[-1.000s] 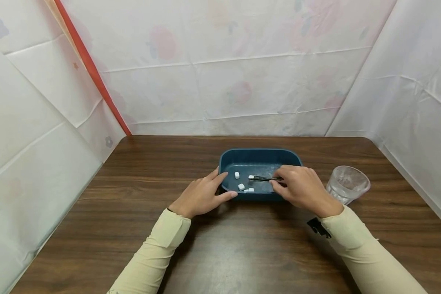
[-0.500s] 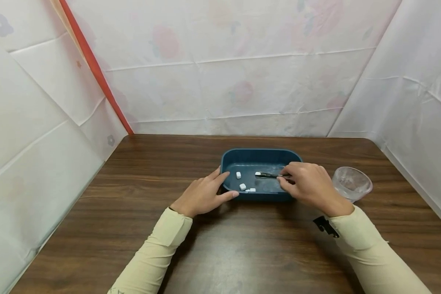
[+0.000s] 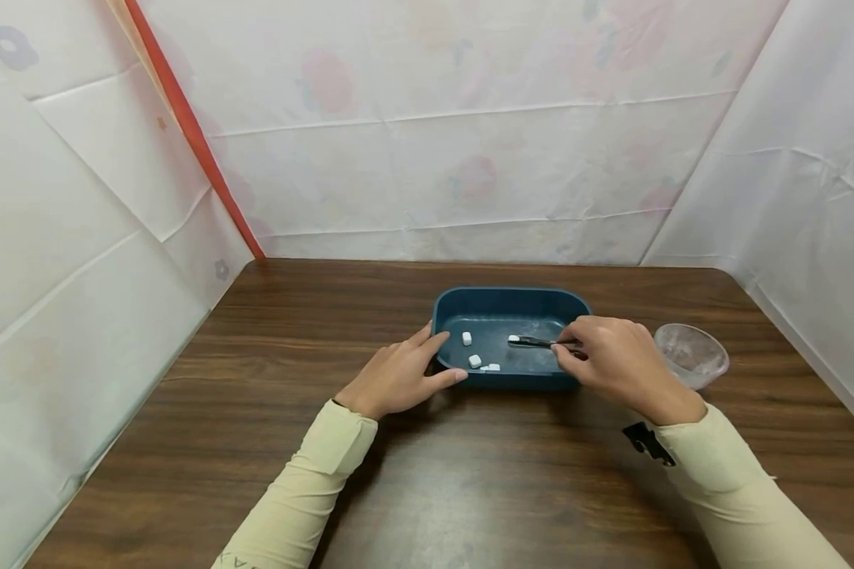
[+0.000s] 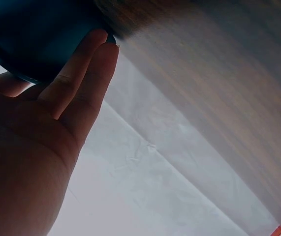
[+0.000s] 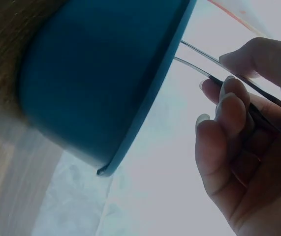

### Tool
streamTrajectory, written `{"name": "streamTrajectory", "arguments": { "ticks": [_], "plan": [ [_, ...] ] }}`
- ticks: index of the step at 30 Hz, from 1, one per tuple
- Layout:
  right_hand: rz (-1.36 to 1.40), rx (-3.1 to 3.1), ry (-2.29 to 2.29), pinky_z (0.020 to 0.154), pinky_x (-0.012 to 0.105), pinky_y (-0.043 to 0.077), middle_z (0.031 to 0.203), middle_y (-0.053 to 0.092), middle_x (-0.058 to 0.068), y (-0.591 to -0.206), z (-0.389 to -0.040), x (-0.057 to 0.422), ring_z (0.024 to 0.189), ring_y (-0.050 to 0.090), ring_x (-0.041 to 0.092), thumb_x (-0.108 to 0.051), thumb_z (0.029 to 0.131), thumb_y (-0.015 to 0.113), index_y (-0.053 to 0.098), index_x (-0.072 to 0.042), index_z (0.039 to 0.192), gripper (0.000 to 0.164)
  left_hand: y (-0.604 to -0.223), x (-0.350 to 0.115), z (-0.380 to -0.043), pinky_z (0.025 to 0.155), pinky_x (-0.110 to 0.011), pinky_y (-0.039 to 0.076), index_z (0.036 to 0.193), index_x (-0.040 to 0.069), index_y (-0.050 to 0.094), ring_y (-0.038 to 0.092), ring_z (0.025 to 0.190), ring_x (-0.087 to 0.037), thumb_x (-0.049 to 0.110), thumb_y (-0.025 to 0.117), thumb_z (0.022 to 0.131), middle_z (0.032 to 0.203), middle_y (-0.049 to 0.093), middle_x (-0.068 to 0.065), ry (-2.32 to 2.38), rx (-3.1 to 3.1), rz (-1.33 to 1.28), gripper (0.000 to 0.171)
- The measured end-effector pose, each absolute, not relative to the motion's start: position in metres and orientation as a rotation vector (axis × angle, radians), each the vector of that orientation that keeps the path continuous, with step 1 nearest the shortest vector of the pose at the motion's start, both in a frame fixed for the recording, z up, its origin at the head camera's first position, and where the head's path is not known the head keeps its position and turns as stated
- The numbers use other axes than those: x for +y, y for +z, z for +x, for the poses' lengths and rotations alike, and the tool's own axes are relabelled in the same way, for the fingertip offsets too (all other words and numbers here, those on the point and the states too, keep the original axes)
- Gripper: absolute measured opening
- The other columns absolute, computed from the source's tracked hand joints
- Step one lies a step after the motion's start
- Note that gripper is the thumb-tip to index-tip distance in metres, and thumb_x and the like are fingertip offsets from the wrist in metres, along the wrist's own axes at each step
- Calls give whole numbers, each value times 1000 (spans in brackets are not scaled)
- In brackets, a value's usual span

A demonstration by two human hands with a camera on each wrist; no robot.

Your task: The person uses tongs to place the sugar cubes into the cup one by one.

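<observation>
My right hand [image 3: 615, 356] pinches a pair of tweezers [image 3: 530, 341] between thumb and fingers. Their dark serrated tips are at a small white cube [image 3: 514, 339] over the blue tub [image 3: 512, 380]. In the right wrist view the two thin arms of the tweezers [image 5: 199, 51] reach past the tub's rim. Across the tub's left end, my left hand [image 3: 398, 378] rests with straight, spread fingers, the thumb along the front rim. In the left wrist view its fingers [image 4: 88, 81] lie against the tub's outside. A white cube [image 3: 466, 338] and another white cube [image 3: 475, 361] lie inside.
To the right of the tub stands a clear glass [image 3: 693, 356], partly behind my right hand. More white pieces [image 3: 493, 367] lie at the tub's front wall. The brown wooden table [image 3: 427, 474] ends at a white sheet [image 3: 427, 190] hung along its back and sides.
The tweezers and the white cube at their tips have moved right within the tub, along with my right hand. My left hand stays at the tub's left end.
</observation>
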State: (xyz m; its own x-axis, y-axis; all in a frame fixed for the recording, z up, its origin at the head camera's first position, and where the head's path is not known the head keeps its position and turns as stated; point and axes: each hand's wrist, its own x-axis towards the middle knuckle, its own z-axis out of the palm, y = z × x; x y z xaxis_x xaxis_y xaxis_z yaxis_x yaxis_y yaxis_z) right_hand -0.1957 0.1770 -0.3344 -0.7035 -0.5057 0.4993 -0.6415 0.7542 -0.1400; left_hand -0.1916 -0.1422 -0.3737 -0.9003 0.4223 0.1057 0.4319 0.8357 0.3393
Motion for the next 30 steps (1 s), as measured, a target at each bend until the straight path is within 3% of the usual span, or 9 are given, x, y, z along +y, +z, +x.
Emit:
{"name": "streamTrajectory", "arguments": {
  "ticks": [30],
  "plan": [
    [807,-2459,382,52,34,48,73,67,-4,-315,-184,216,58,57,7,-15,81,78,75,-12,81,5,-373,-141,-191,105,-48,44,154,10,42,52,132,-33,69,50,95,159,34,-16,-576,-2993,-685,85]
  ]
}}
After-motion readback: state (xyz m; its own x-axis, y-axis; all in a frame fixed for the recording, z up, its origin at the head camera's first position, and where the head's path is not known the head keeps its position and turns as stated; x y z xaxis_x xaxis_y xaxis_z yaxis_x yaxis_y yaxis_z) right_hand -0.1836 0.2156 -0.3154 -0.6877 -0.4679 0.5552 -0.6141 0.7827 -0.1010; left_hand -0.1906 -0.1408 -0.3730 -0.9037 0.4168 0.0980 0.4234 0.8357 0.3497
